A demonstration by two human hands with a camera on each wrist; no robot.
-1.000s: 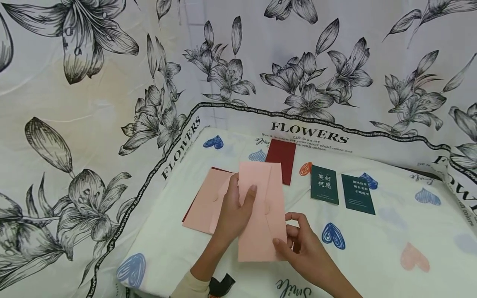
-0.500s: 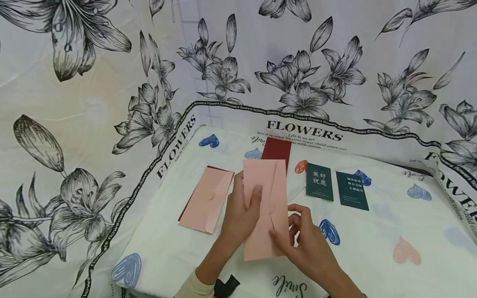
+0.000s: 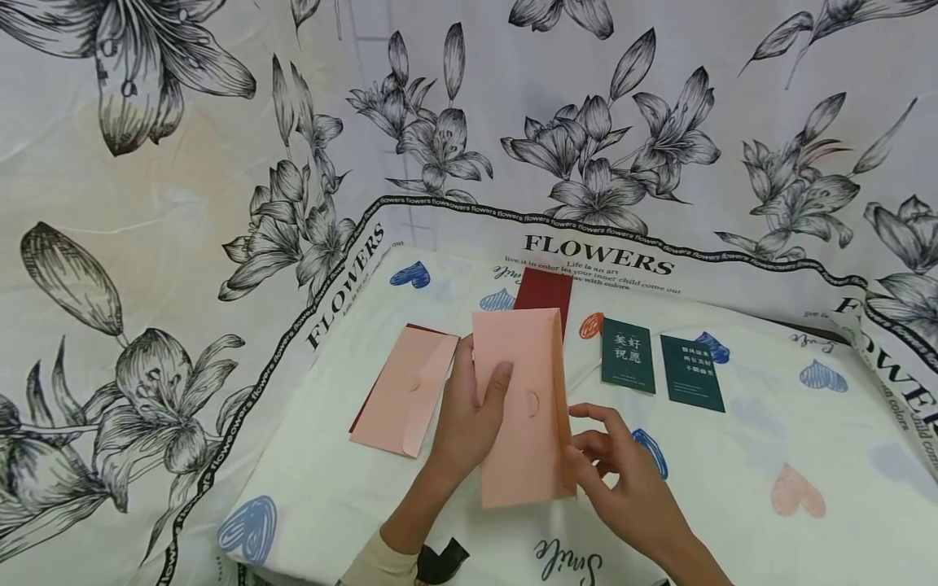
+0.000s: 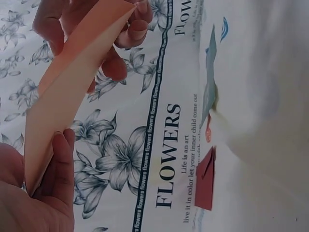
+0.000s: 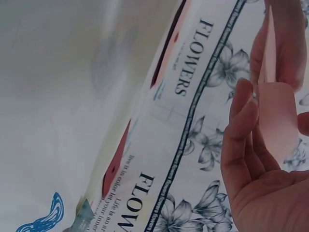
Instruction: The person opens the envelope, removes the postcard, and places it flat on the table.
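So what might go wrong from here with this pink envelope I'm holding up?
The flap stands partly open by the fingers of the right hand, so it could crease or tear if pulled hard. The pink envelope is up in the air, gripped by the left hand, so it might bend or slip.

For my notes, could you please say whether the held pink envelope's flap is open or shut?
Open: the flap stands out from the pink envelope.
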